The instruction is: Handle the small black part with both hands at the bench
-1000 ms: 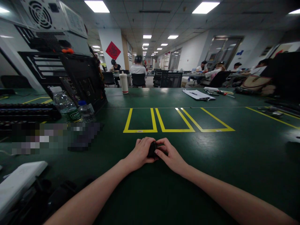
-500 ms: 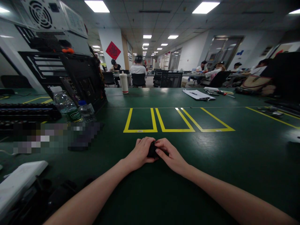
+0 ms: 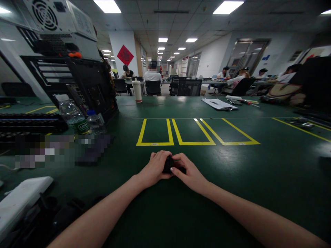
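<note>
A small black object (image 3: 168, 164) sits between my hands, low over the green table (image 3: 191, 213); its kind I cannot make out, as fingers cover much of it. My left hand (image 3: 155, 167) is wrapped round its left side, fingers over the top and thumb below. On its right side, my right hand (image 3: 188, 172) pinches it with thumb and fingertips. Just beyond the hands, yellow tape (image 3: 155, 144) marks several outlines on the table.
An open computer case (image 3: 90, 89), a water bottle (image 3: 73, 115) and a smaller blue-capped bottle (image 3: 95, 122) stand at left. A white cup (image 3: 137, 91) and a clipboard (image 3: 219, 104) are farther back. A white box-like item (image 3: 23, 198) lies near left. People sit at far tables.
My right thumb and fingers have shifted slightly on the black object. My left hand keeps its grip, and the surroundings look the same.
</note>
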The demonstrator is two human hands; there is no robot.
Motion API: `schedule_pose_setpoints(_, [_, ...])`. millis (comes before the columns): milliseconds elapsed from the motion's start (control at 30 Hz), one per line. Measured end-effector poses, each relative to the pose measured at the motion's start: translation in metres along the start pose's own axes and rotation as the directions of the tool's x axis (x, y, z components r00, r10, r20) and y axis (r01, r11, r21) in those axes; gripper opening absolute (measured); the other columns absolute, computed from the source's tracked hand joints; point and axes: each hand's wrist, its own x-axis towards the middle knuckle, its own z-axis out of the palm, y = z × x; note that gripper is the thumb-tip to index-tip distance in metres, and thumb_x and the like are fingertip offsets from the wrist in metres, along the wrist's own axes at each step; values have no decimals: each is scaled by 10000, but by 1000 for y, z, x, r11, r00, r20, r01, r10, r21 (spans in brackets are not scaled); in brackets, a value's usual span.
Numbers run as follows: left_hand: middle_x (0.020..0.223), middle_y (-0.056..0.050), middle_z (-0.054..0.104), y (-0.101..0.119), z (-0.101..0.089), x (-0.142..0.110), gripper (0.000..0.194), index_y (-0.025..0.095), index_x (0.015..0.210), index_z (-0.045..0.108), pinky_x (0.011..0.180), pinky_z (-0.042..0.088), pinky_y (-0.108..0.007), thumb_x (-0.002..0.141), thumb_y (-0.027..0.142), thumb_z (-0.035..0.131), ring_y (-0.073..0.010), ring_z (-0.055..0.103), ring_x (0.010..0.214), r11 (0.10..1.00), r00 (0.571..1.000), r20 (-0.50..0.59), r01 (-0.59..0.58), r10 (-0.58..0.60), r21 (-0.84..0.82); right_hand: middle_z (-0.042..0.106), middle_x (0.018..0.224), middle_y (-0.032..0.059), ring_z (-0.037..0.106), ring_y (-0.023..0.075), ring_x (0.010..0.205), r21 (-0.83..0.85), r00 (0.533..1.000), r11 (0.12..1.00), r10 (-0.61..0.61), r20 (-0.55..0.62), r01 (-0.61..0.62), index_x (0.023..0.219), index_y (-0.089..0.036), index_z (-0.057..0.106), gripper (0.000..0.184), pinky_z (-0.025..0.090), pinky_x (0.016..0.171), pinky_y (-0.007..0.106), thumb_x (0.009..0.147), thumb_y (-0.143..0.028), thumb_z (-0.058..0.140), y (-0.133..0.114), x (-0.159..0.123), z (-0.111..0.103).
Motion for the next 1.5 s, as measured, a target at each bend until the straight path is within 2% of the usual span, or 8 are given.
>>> schedule_pose_setpoints(200, [1124, -83, 473, 0, 0, 0, 536, 198, 1138, 315, 850, 334, -385, 714, 246, 640, -244, 452, 1037, 1000, 1000, -6, -14, 14, 0, 473, 985, 32, 510, 170, 910, -20, 995, 998, -64, -76, 63, 914, -215, 487, 113, 454, 815, 352, 805, -188, 476, 4, 2, 1])
schedule_pose_setpoints(500, [1112, -73, 475, -5, 5, 0, 548, 208, 1130, 325, 838, 337, -382, 694, 240, 656, -241, 460, 1019, 1000, 999, -30, -11, 11, -9, 529, 982, 31, 554, 180, 923, 169, 993, 979, 113, 28, -116, 978, -214, 442, 175, 487, 775, 346, 811, -237, 486, -2, 2, -1])
schedule_pose_setpoints(700, [1088, -71, 483, -6, 8, 1, 562, 195, 1121, 325, 825, 334, -368, 677, 219, 668, -234, 461, 1002, 1000, 999, -44, -23, 23, 11, 521, 909, 8, 557, 161, 855, 157, 999, 987, 40, 18, -43, 924, -219, 464, 121, 495, 730, 327, 808, -240, 491, 1, 3, -1])
schedule_pose_setpoints(867, [1088, -67, 481, -7, 9, 1, 573, 209, 1115, 326, 826, 331, -368, 664, 218, 678, -240, 464, 995, 1000, 998, -62, -13, 12, -8, 488, 977, 19, 518, 163, 933, 94, 998, 995, -29, -49, 33, 899, -212, 488, 125, 447, 850, 348, 781, -183, 517, 1, 5, -3])
schedule_pose_setpoints(1100, [1084, -51, 482, -5, 6, 0, 550, 225, 1122, 326, 825, 332, -352, 684, 215, 658, -224, 468, 980, 999, 999, -46, -2, -1, -46, 522, 1027, 35, 529, 186, 982, 213, 981, 959, 174, 82, -188, 1019, -209, 447, 242, 456, 848, 387, 792, -249, 517, -3, 4, -5])
schedule_pose_setpoints(1267, [1070, -52, 480, -2, 2, 0, 532, 220, 1107, 330, 816, 337, -351, 683, 194, 649, -220, 470, 965, 999, 1000, -16, -5, 4, -37, 524, 982, 8, 550, 168, 951, 303, 981, 942, 97, 166, -145, 959, -212, 431, 268, 456, 853, 372, 743, -211, 592, 2, 5, -8])
schedule_pose_setpoints(1367, [1073, -58, 477, -2, 0, 0, 529, 214, 1114, 326, 815, 344, -353, 688, 187, 638, -220, 470, 961, 999, 1000, 4, -5, 6, -45, 521, 984, 7, 549, 173, 956, 324, 983, 937, 76, 168, -128, 957, -217, 426, 308, 452, 851, 376, 719, -206, 621, 6, 6, -9])
schedule_pose_setpoints(1500, [1075, -56, 478, -3, 1, 0, 507, 211, 1111, 337, 823, 344, -353, 698, 206, 632, -217, 471, 959, 998, 1000, -3, -5, 4, -59, 517, 952, 4, 558, 172, 921, 330, 987, 934, 102, 122, -138, 911, -216, 459, 184, 484, 780, 363, 765, -257, 563, 8, 7, -7])
